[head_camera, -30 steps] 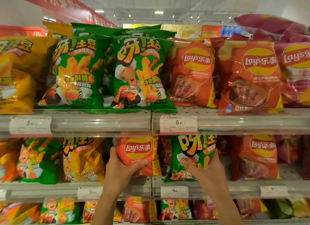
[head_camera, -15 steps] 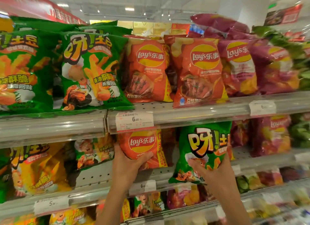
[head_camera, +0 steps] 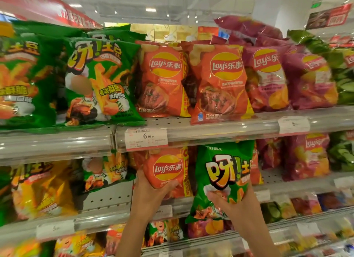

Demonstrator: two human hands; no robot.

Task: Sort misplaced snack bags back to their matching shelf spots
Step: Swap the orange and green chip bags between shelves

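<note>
My left hand (head_camera: 151, 191) grips the lower part of an orange Lay's bag (head_camera: 166, 170) at the middle shelf, just under the 6.80 price tag (head_camera: 146, 138). My right hand (head_camera: 232, 205) holds a green fries-snack bag (head_camera: 224, 170) by its lower half, in front of the orange Lay's spot on the same shelf. Both bags stand upright, side by side. Matching orange Lay's bags (head_camera: 162, 78) and green bags (head_camera: 99, 82) stand on the shelf above.
Purple Lay's bags (head_camera: 268, 78) and green cucumber bags (head_camera: 342, 78) fill the right side. Yellow bags (head_camera: 42, 189) and a green bag (head_camera: 105, 172) sit at middle left, with a bare gap of shelf back (head_camera: 109, 197) below it. Lower shelves (head_camera: 210, 239) hold small packs.
The view has swung right and moved closer. Both hands keep their bags; the green bag has come forward and slightly lower, off the shelf front.
</note>
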